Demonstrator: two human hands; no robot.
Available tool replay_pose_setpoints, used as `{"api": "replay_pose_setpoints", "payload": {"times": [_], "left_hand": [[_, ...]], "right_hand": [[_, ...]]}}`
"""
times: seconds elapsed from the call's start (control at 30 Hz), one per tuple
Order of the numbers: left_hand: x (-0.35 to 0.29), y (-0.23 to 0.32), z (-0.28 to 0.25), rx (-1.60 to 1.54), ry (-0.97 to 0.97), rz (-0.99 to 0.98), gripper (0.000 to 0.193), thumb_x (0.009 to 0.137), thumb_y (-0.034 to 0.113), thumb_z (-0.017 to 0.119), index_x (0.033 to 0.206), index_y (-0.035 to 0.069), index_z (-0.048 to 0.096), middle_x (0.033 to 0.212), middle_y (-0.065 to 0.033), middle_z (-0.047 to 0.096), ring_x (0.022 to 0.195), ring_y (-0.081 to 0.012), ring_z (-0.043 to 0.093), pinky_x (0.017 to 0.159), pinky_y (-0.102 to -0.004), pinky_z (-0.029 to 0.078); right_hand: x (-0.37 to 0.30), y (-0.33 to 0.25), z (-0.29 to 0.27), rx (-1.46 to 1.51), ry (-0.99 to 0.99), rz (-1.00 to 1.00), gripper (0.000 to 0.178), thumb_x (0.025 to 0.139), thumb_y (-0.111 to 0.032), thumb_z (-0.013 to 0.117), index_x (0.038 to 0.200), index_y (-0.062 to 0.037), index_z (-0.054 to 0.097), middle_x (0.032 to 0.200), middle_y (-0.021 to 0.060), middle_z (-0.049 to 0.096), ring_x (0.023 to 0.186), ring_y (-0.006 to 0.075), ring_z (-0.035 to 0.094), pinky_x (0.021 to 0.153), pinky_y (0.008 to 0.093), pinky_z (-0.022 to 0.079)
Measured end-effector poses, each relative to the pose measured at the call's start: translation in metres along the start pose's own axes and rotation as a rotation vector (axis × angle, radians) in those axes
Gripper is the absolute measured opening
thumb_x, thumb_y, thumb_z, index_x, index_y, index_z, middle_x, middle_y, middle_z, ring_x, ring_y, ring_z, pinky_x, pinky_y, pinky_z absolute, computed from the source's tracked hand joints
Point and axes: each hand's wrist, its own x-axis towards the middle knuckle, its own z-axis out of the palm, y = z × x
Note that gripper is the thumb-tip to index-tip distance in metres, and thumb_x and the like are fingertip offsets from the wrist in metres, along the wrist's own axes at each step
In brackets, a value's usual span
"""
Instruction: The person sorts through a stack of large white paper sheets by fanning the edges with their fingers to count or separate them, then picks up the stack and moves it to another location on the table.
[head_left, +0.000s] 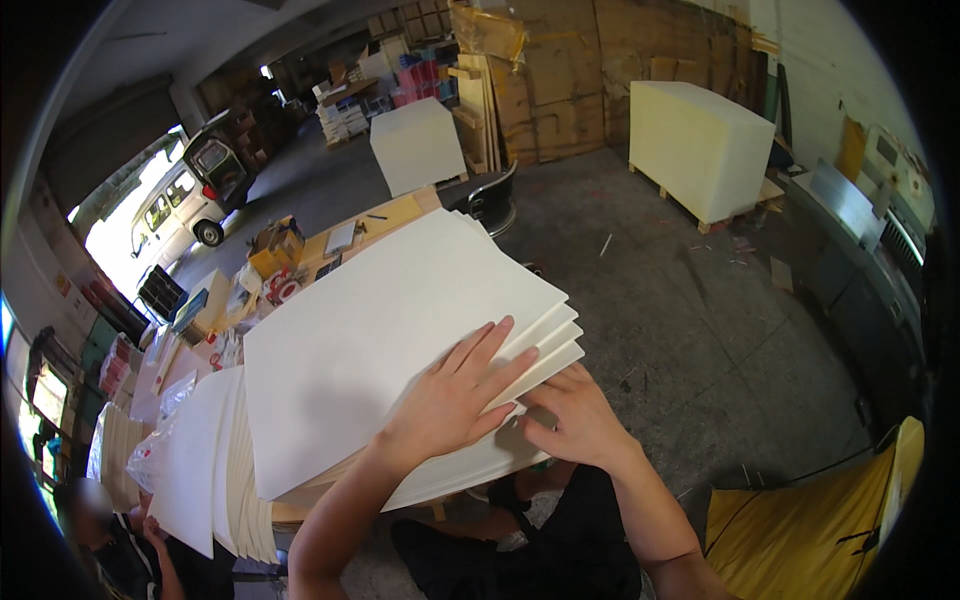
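Observation:
A stack of large white sheets (340,340) lies in front of me, its right corners fanned out in several layers. My left hand (450,395) is open and rests palm down on the top sheet, with fingers spread toward the right edge and the thumb over the near edge. Close beside it, my right hand (580,420) is at the fanned edge with bent fingers, its thumb apart from them. Some of its fingertips are tucked behind the upper sheets. Below both hands, more white sheets (450,475) show under the raised layers.
Bent white sheets (190,460) stand at the left, near a seated person (110,530). A cluttered table (385,215) extends beyond the stack. Pallet loads of white sheets (690,150) stand farther off. A yellow cover (810,510) is at lower right, and a machine (860,240) at far right.

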Motion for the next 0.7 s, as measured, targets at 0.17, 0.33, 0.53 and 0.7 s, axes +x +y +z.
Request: {"api": "replay_pose_setpoints", "payload": {"times": [0.17, 0.33, 0.53, 0.7], "left_hand": [[0.004, -0.007, 0.009, 0.022, 0.036, -0.039, 0.077, 0.092, 0.03, 0.08, 0.16, 0.011, 0.048, 0.166, -0.0203, 0.042, 0.151, -0.0415, 0.044, 0.118, -0.0467, 0.048], [0.003, -0.004, 0.01, 0.07, 0.109, -0.11, 0.083, 0.088, 0.037, 0.083, 0.158, 0.008, 0.049, 0.154, -0.0184, 0.051, 0.141, -0.0392, 0.053, 0.107, -0.045, 0.055], [-0.003, -0.005, 0.002, 0.128, 0.043, -0.192, 0.085, 0.09, 0.045, 0.08, 0.159, 0.008, 0.048, 0.124, -0.0138, 0.069, 0.1, -0.0309, 0.07, 0.085, -0.0405, 0.061], [0.004, -0.011, -0.012, 0.073, -0.05, -0.253, 0.074, 0.098, 0.036, 0.073, 0.162, 0.01, 0.046, 0.133, -0.0171, 0.067, 0.091, -0.0303, 0.074, 0.078, -0.0412, 0.063]], "right_hand": [[0.005, 0.001, 0.0, 0.104, 0.038, 0.024, 0.032, 0.087, -0.017, 0.073, 0.116, -0.0044, 0.076, 0.12, 0.0168, 0.073, 0.123, 0.038, 0.064, 0.113, 0.0487, 0.047], [-0.007, 0.01, -0.011, 0.119, 0.185, 0.158, 0.023, 0.09, -0.015, 0.073, 0.11, -0.0042, 0.075, 0.108, 0.0137, 0.075, 0.104, 0.036, 0.071, 0.094, 0.0449, 0.057], [0.0, 0.013, -0.041, -0.348, -0.039, 0.456, 0.038, 0.097, -0.035, 0.076, 0.085, -0.0016, 0.062, 0.082, 0.0149, 0.07, 0.072, 0.0345, 0.069, 0.065, 0.0447, 0.054], [0.033, -0.017, -0.043, -0.046, 0.124, 0.366, 0.042, 0.099, -0.036, 0.074, 0.083, -0.0004, 0.058, 0.073, 0.0164, 0.065, 0.068, 0.0322, 0.069, 0.064, 0.0439, 0.053]]}}
